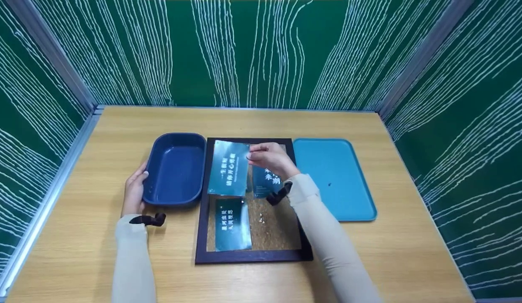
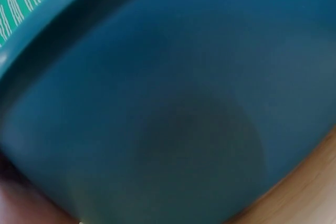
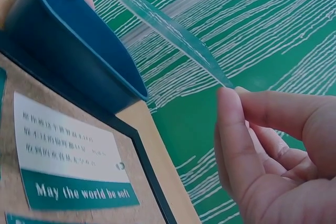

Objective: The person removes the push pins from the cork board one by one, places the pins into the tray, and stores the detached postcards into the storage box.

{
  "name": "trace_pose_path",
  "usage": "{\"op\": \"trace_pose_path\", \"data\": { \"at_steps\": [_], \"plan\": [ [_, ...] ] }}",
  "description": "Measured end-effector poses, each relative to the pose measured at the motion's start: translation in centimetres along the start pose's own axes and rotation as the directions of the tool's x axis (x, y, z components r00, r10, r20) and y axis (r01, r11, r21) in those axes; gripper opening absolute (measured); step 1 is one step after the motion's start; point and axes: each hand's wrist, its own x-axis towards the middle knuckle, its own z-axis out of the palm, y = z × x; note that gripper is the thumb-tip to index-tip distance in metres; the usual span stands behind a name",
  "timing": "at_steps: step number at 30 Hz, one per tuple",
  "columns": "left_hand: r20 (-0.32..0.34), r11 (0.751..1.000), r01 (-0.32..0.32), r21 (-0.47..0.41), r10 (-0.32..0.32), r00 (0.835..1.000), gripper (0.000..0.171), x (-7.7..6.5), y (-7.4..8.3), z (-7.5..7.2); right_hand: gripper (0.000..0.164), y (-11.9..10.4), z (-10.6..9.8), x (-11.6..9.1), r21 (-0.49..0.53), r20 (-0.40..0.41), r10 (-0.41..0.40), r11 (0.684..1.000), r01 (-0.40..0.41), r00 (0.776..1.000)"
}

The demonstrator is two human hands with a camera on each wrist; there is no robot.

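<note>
My right hand pinches a glossy green card with white characters by its right edge, between thumb and fingertips. In the right wrist view the card is seen nearly edge-on, lifted above the dark-framed corkboard. On the cork lie a green card at lower left, another green card partly behind my right hand, and a white-and-green card reading "May the world be soft". My left hand holds the left side of a deep blue bin, thumb near the rim.
A flat teal tray lies right of the corkboard, with a tiny dark speck on it. Several small clear bits sit on the cork at lower right. Green panels with white lines enclose the wooden table.
</note>
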Motion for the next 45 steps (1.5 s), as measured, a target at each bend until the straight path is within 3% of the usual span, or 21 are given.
{"op": "trace_pose_path", "data": {
  "at_steps": [21, 45],
  "plan": [
    [-0.016, 1.0, -0.009, 0.003, 0.009, 1.0, 0.049, 0.1, -0.3, -0.5, 0.018, -1.2, 7.0, 2.3, 0.045, -0.012, 0.041, 0.998, -0.041, 0.999],
    [-0.004, 0.998, -0.007, 0.054, 0.007, 1.0, 0.047, 0.0, -0.1, -0.2, 0.016, -1.2, 11.4, 3.8, 0.113, -0.007, 0.034, 0.993, -0.033, 0.999]
  ]
}}
